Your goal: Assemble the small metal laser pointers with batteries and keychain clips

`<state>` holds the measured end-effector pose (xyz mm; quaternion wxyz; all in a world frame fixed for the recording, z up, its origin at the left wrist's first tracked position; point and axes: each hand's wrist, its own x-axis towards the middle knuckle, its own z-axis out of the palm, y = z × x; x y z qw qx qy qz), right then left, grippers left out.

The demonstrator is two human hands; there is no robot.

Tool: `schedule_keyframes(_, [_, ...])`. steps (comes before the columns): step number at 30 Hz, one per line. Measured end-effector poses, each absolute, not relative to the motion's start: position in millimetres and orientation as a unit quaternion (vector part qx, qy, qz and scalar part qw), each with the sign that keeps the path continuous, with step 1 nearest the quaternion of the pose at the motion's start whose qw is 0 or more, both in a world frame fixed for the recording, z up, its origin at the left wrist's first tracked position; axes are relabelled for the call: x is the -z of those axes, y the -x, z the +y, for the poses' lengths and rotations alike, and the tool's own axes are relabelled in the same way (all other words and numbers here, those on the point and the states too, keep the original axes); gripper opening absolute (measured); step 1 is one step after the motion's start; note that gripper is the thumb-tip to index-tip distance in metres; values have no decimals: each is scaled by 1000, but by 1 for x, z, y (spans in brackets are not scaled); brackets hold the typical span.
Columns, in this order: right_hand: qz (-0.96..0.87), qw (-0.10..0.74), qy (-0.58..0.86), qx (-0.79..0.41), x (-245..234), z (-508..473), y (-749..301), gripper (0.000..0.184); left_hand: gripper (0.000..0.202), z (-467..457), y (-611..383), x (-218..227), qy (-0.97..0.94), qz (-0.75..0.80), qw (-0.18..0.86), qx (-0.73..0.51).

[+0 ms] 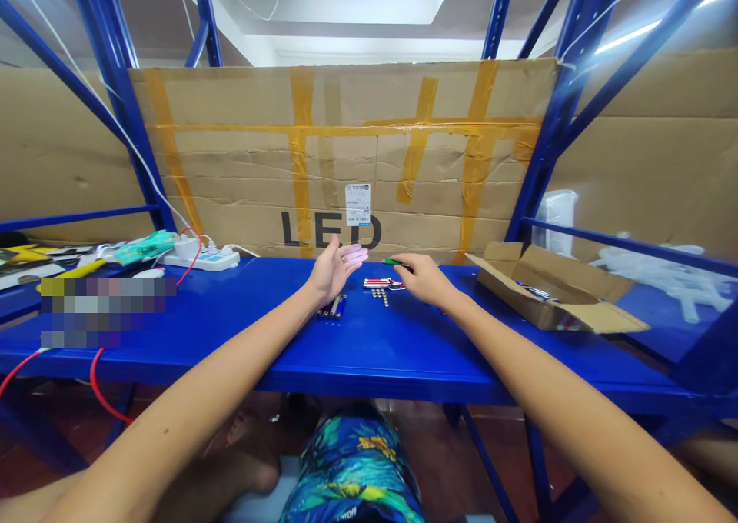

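Note:
My left hand [333, 271] is raised over the table, its fingers stretched out and holding nothing. A purple glow falls on its fingers and palm. Facing it, my right hand [425, 278] has its fingers closed around a small green penlight [397, 263], whose front end points toward the left palm. Between the hands lie several red and silver metal tubes [377, 283], with small silver button cells [379, 294] in short rows just in front of them. Several dark and blue tubes [333, 308] lie below my left wrist, partly hidden by it.
An open cardboard box [545, 315] with small items stands at the right. A white power strip [201, 258], cables and assorted goods are at the left. Behind the blue table [369, 354] stands a large taped cardboard sheet [242, 169] between blue shelf posts.

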<state>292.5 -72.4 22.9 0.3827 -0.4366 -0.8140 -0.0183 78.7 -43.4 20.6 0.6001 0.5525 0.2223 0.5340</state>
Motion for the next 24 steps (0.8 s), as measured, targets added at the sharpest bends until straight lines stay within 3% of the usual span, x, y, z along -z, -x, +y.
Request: schedule_keyframes(24, [-823,357,442,-2,-24,-73,-292,28,63,-48,-80,-24,-501,208,638,-546])
